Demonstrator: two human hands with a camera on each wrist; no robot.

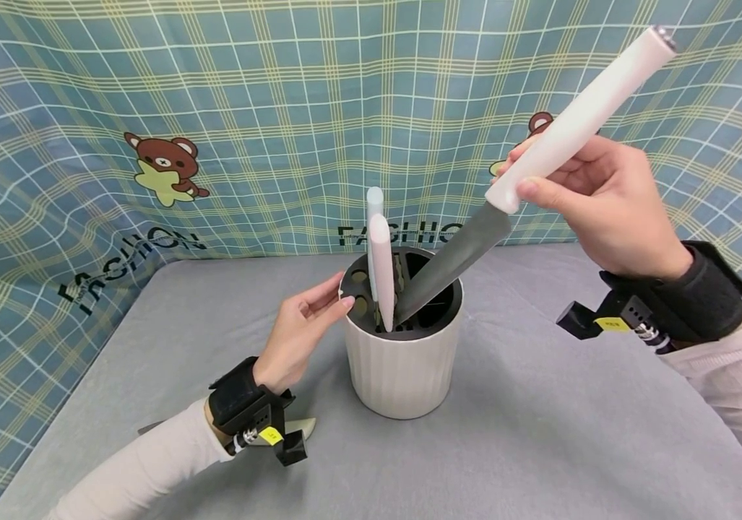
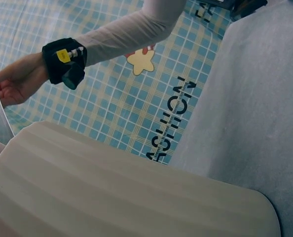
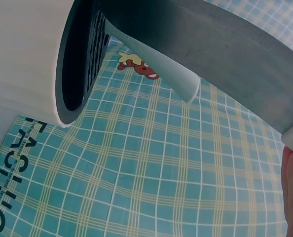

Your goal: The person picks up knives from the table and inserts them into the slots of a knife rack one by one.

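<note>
My right hand [image 1: 611, 195] grips the white handle of a large kitchen knife [image 1: 455, 256] where it meets the blade. The knife slants down to the left, its blade tip at the black slotted top of a white ribbed knife holder [image 1: 403, 375]. Whether the tip is inside a slot, I cannot tell. My left hand [image 1: 299, 332] holds the holder's left rim, thumb towards the front. Two handles rise from the holder's slots, a pinkish-white handle [image 1: 381, 267] in front of a pale bluish handle [image 1: 374, 196]. In the right wrist view the wide blade [image 3: 225, 54] crosses the holder's opening.
On the grey cloth-covered table [image 1: 514, 433], an object with a cream handle [image 1: 308, 426] lies partly hidden under the left forearm, a dark thin end showing beyond it. A blue checked curtain [image 1: 279, 108] with bear prints stands behind and at the sides.
</note>
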